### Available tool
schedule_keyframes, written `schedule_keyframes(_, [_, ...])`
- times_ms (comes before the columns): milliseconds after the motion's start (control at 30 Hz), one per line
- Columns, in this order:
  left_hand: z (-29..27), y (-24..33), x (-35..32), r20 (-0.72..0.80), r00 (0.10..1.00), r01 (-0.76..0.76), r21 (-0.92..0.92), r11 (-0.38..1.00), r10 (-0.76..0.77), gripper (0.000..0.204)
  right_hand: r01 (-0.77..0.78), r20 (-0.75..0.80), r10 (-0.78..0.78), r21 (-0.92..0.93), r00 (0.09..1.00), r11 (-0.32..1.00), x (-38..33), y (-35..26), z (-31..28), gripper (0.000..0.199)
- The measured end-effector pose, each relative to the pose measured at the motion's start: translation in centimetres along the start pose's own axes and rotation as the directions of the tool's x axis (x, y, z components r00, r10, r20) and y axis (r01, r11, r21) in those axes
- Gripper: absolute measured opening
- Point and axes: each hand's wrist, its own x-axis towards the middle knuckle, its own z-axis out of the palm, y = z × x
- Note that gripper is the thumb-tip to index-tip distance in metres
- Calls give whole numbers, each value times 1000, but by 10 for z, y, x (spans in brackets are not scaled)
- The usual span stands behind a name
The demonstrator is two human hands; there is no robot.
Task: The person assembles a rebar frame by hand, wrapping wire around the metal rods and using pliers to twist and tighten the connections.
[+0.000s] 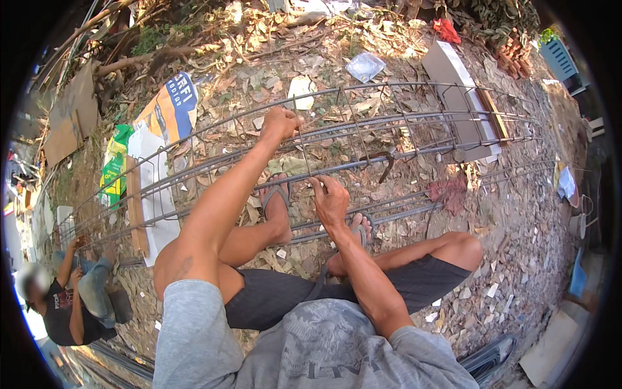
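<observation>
A long cage of steel reinforcing bars (pixel 414 115) with thin rectangular stirrups runs left to right in front of me. My left hand (pixel 280 124) is closed at the cage's far side, its fingers pinching a stirrup (pixel 303 148). At the near side, my right hand (pixel 332 200) has its thumb and forefinger closed at the lower end of that same stirrup, by the near bar. To the right of my hands, a dark pincer-like tool (pixel 387 165) hangs over the near bars. My fingers partly hide the contact points.
Pale boards with wooden edges prop the cage at left (pixel 153 185) and right (pixel 453 78). Loose bars (pixel 408 214) lie by my sandalled feet. Printed sacks (pixel 173 110), dry leaves and rubble cover the ground. Another person (pixel 71 298) sits at the cage's left end.
</observation>
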Motion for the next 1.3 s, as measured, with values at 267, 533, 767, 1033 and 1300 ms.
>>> schedule_keyframes(267, [0, 0, -5, -1, 1000, 25, -111, 993, -25, 29, -140, 69, 147, -99, 987, 985, 4, -19, -16, 20])
schedule_keyframes(533, [-3, -9, -4, 7, 999, 42, -222, 974, -42, 26, 159, 147, -138, -143, 979, 977, 5, -19, -18, 27])
schedule_keyframes(767, [-28, 10, 2, 77, 995, 65, 41, 997, -68, 36, 146, 135, -129, -126, 982, 981, 8, -20, -21, 27])
schedule_keyframes(1033, [-98, 31, 54, 89, 956, -290, 410, 865, 279, 39, 172, 109, -161, -104, 981, 980, 12, -22, -17, 26])
schedule_keyframes(1300, [-70, -7, 88, 216, 922, -346, 91, 934, 321, 45, 166, 154, -147, -118, 977, 979, 12, -27, -16, 30])
